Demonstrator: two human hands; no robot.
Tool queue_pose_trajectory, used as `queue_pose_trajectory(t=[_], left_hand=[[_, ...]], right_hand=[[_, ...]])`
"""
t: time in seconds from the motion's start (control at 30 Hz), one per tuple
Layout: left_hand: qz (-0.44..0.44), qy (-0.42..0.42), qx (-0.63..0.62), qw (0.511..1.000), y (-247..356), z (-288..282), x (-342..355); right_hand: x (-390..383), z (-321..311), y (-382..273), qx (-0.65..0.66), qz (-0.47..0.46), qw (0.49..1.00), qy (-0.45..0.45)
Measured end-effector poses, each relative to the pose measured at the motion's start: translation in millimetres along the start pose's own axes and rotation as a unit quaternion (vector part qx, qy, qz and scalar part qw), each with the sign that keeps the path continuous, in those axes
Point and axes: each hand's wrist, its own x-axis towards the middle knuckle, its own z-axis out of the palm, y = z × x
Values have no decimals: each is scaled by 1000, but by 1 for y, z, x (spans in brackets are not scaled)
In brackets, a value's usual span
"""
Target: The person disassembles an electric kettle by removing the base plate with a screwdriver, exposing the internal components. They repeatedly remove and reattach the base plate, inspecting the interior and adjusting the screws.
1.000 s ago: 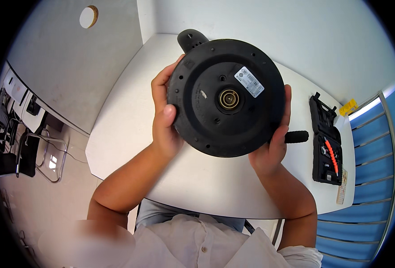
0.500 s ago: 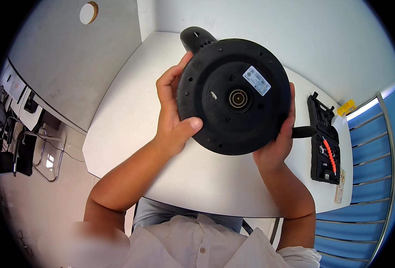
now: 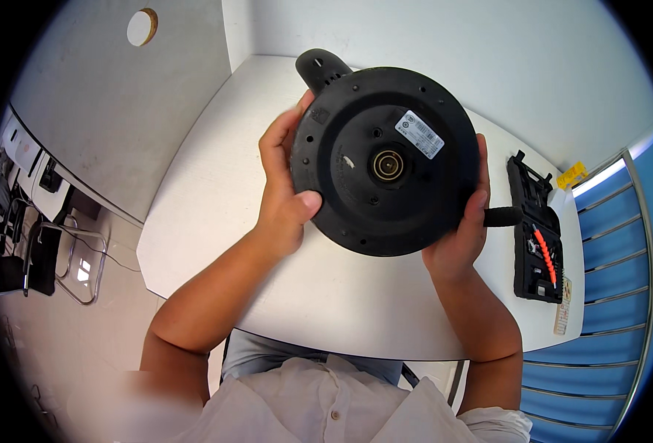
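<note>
A black round appliance (image 3: pixel 385 164), its underside displayed, is clasped at opposite edges by the left grip (image 3: pixel 282 207) and the right grip (image 3: pixel 457 242), upper centre of the frame. Below is seen the white counter (image 3: pixel 201 221); at right, an opened black case (image 3: pixel 539 215) is placed, an orange rod (image 3: pixel 544 255) held inside.

The worktop (image 3: pixel 194 214) has free room along its left edge. The disc (image 3: pixel 387 164) obstructs the middle, the case (image 3: pixel 537 219) the right edge.
</note>
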Motion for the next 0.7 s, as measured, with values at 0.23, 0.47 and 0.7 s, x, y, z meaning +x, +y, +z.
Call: queue_pose_trajectory(t=[0.23, 0.47, 0.7], left_hand=[[1, 9, -55, 998, 8, 8, 1], [24, 48, -40, 998, 11, 9, -2], [27, 34, -64, 997, 15, 12, -3]], right_hand=[[-1, 4, 0, -3, -3, 1000, 13], [-3, 9, 5, -23, -14, 999, 19], [-3, 12, 3, -56, -18, 998, 34]])
